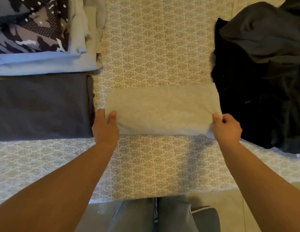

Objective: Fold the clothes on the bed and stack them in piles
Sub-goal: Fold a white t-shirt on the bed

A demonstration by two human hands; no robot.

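Note:
A light grey folded garment [162, 109] lies across the middle of the patterned bed sheet [154, 47]. My left hand [106, 127] grips its near left corner, thumb on top. My right hand [227, 128] pinches its near right corner. At the left sits a folded dark grey garment [43, 106], and behind it a folded light blue garment [45, 62] with a dark camouflage-print piece [28, 25] on top. A heap of unfolded black and dark grey clothes [259, 77] lies on the right.
Pale folded fabric [94, 22] lies at the back left beside the camouflage piece. The bed's near edge [145, 197] runs just in front of my legs in grey trousers [154, 215]. A dark grey object [205, 218] stands on the floor by my right leg.

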